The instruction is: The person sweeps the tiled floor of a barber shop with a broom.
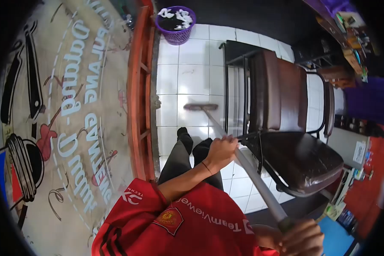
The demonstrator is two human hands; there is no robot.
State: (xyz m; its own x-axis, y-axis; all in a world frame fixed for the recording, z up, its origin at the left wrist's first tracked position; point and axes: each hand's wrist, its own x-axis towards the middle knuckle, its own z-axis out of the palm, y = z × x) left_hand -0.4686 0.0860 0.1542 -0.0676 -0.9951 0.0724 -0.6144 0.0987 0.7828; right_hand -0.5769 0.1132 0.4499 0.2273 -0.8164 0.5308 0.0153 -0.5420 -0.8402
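Observation:
Both my hands grip a long-handled mop with a pale grey pole that slants across the view. Its thin, dark, flat head is on the white tiled floor beyond my feet, slightly blurred. My left hand, with a dark band at the wrist, wraps round the middle of the pole. Near the dark green upper end, my right hand is closed at the lower right, partly blurred. Just right of the pole stands a brown padded chair.
A purple wastebasket with white scraps stands at the far end. Along the left runs an orange-red frame beside a lettered glass panel. Black metal chair legs stand close right of the mop. Cluttered shelves line the far right.

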